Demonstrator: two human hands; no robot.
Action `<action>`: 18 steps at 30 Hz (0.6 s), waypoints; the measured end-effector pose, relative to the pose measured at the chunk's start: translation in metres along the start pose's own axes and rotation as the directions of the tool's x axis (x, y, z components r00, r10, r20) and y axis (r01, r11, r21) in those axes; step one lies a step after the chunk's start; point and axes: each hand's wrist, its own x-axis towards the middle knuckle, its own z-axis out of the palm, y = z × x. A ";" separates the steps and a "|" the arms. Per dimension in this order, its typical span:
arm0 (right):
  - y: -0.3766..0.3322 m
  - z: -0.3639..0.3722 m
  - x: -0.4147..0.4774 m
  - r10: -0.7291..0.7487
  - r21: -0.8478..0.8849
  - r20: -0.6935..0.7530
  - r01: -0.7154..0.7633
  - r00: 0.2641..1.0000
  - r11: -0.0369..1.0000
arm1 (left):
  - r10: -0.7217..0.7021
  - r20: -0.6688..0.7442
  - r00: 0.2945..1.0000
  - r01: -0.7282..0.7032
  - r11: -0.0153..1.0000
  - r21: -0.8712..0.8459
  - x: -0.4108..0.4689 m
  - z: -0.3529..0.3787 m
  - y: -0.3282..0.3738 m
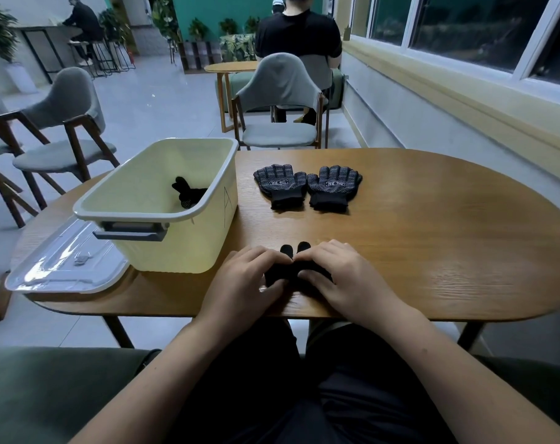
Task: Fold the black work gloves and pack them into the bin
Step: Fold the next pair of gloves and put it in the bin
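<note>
Here, the left hand (247, 278) and right hand (331, 270) both grip the near glove (290, 271) at the table's (432, 238) near edge. A flat pair (281, 185) lies farther off, right of the bin (176, 241), which holds a fourth glove (188, 194).

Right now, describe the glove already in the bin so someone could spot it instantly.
Find the wooden table, then the pale yellow bin on its left. The packed glove lies inside, near the bin's right wall. Only it is in the bin: the flat pair lies on the tabletop, the near glove under the left hand and right hand.
</note>
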 end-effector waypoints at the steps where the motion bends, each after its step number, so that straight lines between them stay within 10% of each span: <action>1: -0.001 0.000 0.000 -0.005 -0.004 -0.011 0.005 1.000 1.000 | -0.009 0.002 1.000 0.009 1.000 -0.005 0.000 0.000 0.001; 18: 0.000 -0.001 0.000 0.019 0.013 -0.014 -0.018 1.000 1.000 | -0.030 -0.015 0.999 0.030 1.000 -0.005 0.000 0.000 0.001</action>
